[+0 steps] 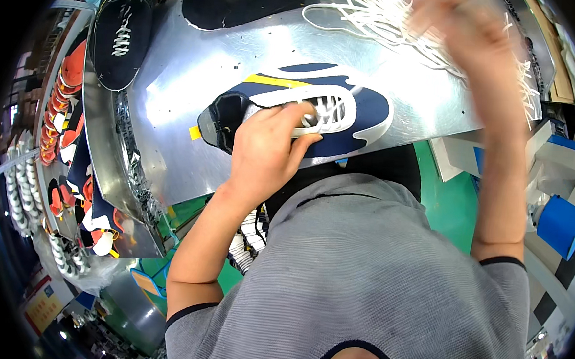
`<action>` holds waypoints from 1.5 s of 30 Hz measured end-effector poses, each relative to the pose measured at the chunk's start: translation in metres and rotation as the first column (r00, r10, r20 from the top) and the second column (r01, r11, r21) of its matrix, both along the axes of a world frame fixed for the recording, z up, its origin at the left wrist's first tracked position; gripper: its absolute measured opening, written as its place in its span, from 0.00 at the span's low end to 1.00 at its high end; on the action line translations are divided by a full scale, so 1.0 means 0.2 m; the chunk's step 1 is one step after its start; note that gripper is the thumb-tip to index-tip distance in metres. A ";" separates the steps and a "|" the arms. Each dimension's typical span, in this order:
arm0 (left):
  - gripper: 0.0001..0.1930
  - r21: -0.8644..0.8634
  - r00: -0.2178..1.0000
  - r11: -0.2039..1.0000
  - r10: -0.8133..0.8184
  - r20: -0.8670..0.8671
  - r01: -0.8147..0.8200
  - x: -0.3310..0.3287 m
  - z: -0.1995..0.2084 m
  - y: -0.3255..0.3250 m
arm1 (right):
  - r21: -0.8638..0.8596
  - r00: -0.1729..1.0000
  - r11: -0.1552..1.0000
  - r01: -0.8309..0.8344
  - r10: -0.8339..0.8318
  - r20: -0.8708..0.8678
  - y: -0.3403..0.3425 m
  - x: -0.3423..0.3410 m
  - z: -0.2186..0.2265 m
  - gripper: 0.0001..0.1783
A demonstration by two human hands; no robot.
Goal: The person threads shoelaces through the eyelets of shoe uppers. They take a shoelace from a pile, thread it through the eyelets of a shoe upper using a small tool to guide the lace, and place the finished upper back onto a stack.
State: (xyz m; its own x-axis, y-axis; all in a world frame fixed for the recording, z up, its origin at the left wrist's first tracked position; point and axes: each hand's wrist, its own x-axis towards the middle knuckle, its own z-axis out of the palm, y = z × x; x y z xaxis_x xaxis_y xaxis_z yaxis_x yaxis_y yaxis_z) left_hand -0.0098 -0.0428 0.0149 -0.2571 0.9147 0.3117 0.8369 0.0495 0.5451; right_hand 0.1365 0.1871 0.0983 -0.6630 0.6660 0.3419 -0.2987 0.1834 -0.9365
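A navy shoe upper (371, 105) with white trim and a yellow stripe lies flat on the metal table, its toe pointing right. White lace (333, 113) crosses its throat in several rows. My left hand (266, 145) is closed on the upper at the lace opening, thumb on the near edge and fingers curled into the throat. Up at the far right my right hand (464, 32) is smeared by motion, over or beside a heap of loose white shoelaces (376, 17). Whether it holds a lace cannot be made out.
Bare metal shows on the tabletop (180, 107) around the upper. At the far left stands a black laced shoe piece (121, 41); another black piece (236, 2) lies at the far edge. Racks of orange and white shoe parts (61, 110) line the left. A blue-and-white machine (560, 226) is at right.
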 end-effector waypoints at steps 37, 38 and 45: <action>0.20 0.034 0.820 0.873 0.444 0.362 -0.487 0.08 -0.07 0.07 | 0.286 0.755 0.883 -0.372 0.109 0.646 -0.31 -0.06 -0.38 0.08; 0.20 0.019 0.826 0.879 0.440 0.353 -0.477 0.08 -0.06 0.07 | 0.287 0.755 0.882 -0.374 0.110 0.646 -0.30 -0.07 -0.38 0.08; 0.14 0.083 0.803 0.915 0.299 0.516 -0.395 0.13 -0.03 0.07 | 0.446 0.746 0.773 -0.451 0.053 0.664 -0.35 -0.16 -0.45 0.11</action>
State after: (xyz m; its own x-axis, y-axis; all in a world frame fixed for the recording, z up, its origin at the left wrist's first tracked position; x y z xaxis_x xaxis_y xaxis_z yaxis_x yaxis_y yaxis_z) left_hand 0.0157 -0.0289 0.0089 -0.7068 0.6759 0.2090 0.4084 0.1485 0.9007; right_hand 0.1040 0.1165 0.0088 -0.9625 0.2640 0.0624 0.1529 0.7180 -0.6790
